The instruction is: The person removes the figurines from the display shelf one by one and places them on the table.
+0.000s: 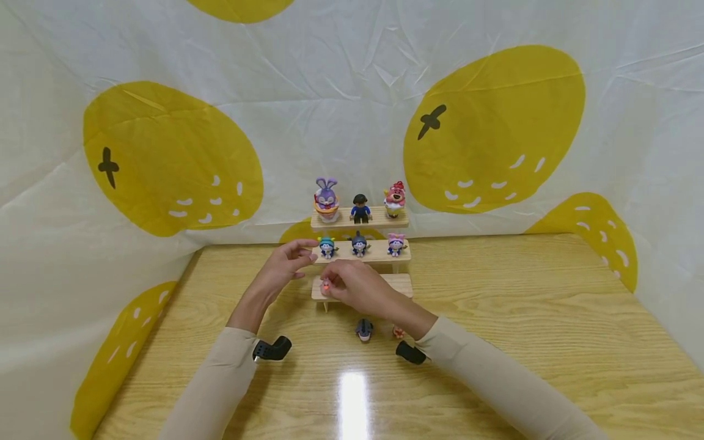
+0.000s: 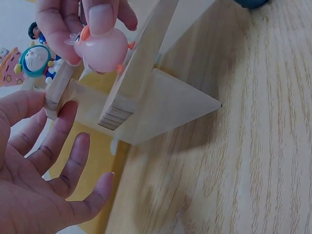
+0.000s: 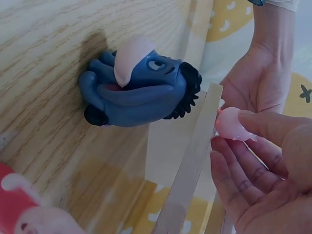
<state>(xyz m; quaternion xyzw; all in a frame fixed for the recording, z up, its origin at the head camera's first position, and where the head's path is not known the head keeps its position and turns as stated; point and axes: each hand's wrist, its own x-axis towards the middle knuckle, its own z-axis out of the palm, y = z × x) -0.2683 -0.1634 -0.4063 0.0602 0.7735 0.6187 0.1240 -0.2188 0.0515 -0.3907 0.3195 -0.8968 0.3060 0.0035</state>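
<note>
My right hand (image 1: 360, 287) pinches a small round pink toy figure (image 2: 105, 53) with orange feet between thumb and fingers. It holds the figure at the left end of the lowest shelf (image 1: 398, 282) of a wooden display stand; the feet are at the board. My left hand (image 1: 275, 269) grips the left end of the middle shelf (image 1: 377, 250) with thumb and finger, the other fingers spread loosely. On the tabletop in front lie a blue donkey figure (image 3: 141, 97) and, partly hidden by the right wrist in the head view, a red and pink figure (image 3: 46, 219).
Three small figures, among them a pink-hatted one (image 1: 395, 245), stand on the middle shelf. The top shelf (image 1: 343, 219) bears a purple rabbit (image 1: 327, 200), a dark-haired doll (image 1: 360, 209) and a pink bear (image 1: 395, 199). Behind the wooden table (image 1: 522, 305) hangs a patterned cloth (image 1: 330, 91).
</note>
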